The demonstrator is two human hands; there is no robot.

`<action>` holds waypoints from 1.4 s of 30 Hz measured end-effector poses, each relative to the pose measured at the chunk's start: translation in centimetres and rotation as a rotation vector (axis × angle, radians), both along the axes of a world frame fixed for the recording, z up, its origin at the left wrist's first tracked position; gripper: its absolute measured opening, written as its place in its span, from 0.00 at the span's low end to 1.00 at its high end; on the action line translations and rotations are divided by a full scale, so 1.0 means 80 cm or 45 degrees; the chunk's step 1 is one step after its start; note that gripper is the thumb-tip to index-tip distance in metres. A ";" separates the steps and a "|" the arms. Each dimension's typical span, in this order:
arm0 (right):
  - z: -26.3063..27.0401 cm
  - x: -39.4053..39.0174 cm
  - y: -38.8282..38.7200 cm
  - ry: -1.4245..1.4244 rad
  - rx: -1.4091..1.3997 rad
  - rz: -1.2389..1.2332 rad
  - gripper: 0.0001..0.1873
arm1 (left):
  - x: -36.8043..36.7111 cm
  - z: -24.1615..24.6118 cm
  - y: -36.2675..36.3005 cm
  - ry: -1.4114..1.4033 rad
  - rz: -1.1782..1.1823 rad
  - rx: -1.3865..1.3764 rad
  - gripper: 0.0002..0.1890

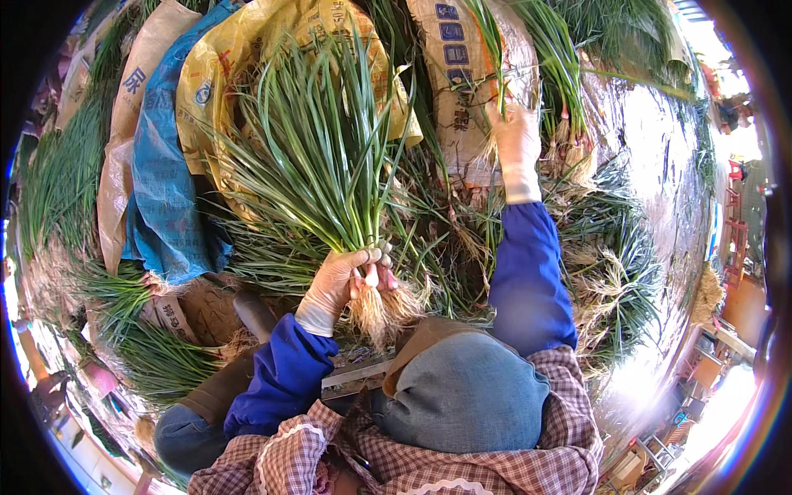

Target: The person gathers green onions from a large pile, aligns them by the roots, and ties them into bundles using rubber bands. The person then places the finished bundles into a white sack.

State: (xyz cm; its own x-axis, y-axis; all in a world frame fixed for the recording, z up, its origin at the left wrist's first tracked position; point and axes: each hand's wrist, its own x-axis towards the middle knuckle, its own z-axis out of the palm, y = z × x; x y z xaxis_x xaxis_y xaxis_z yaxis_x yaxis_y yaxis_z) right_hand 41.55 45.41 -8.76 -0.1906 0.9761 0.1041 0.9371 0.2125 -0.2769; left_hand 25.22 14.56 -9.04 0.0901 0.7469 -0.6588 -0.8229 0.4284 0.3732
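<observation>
A thick bunch of green garlic [328, 167] fans up and away from my left hand [340, 278]. That hand, in a thin pale glove, grips the stalks just above the pinkish-white bulbs, and a beard of tan roots [377, 312] hangs toward my lap. Farther out on the right, my gloved right hand [516, 136] is closed around a thin garlic stalk [500, 77] with its leaves pointing away from me. This hand is over a printed white woven sack [455, 80]. Its fingertips are partly hidden by the hand itself.
Yellow [210, 80] and blue [167, 161] woven sacks lie ahead on the left, beside a beige sack [133, 93]. More garlic bunches lie at left [161, 359], far right [557, 74] and near right [612, 297]. Wet-looking floor [662, 167] shines at right.
</observation>
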 end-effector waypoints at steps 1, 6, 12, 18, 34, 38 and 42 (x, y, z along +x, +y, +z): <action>-0.014 0.011 0.011 -0.286 -0.065 0.033 0.13 | -0.004 0.005 -0.002 -0.073 0.028 0.078 0.14; -0.030 0.020 -0.083 0.209 0.369 0.455 0.05 | -0.029 0.009 0.025 0.198 0.009 0.310 0.14; 0.032 0.014 -0.226 0.333 -0.422 1.068 0.12 | -0.026 -0.001 0.041 0.020 0.273 0.197 0.20; -0.015 0.089 -0.150 0.243 -0.238 0.333 0.04 | -0.032 0.006 0.005 -0.127 0.551 0.313 0.15; -0.045 0.051 -0.209 0.503 -1.864 0.524 0.17 | -0.033 -0.030 -0.036 -0.359 0.210 0.422 0.47; -0.046 0.108 -0.180 -0.252 -0.789 1.338 0.06 | -0.028 -0.038 -0.045 -0.614 0.486 0.442 0.42; -0.008 0.089 -0.160 -0.807 -0.501 0.529 0.20 | -0.029 -0.043 -0.053 -0.528 0.467 0.344 0.36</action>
State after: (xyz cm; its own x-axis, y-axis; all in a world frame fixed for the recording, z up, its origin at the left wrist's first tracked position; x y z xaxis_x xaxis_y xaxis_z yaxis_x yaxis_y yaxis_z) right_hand 48.70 32.60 -9.37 -0.4487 0.7570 -0.4750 0.8074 0.5712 0.1478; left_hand 22.94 10.34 -12.47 0.0040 0.9133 -0.4072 -0.9986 0.0251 0.0464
